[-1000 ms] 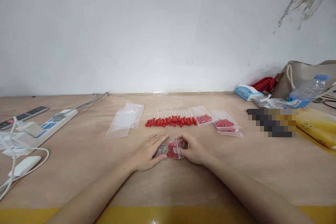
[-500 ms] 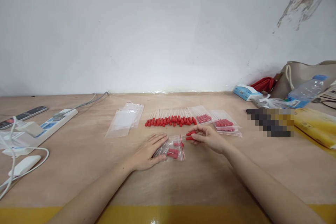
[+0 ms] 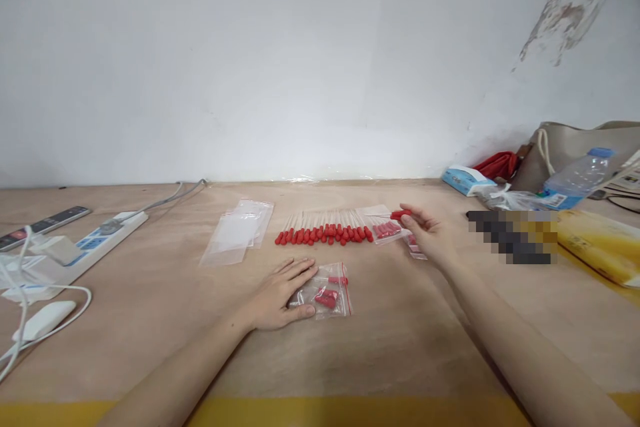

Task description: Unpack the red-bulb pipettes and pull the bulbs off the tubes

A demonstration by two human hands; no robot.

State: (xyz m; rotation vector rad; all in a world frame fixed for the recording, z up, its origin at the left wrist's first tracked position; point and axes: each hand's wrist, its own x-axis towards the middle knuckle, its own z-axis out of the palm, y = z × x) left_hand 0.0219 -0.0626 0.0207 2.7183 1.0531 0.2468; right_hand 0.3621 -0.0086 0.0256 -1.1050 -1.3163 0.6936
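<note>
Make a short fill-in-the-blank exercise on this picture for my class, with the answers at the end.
1. The left hand lies on a bag whose seal line is coloured ____.
2. The right hand is ____ (nearer to / farther from) the wall than the left hand.
3. In the picture, the row of red-handled sticks lies to the ____ of the flat bags.
4. The bottle has a cap coloured ____.

Missing words: red; nearer to; right; blue.
</note>
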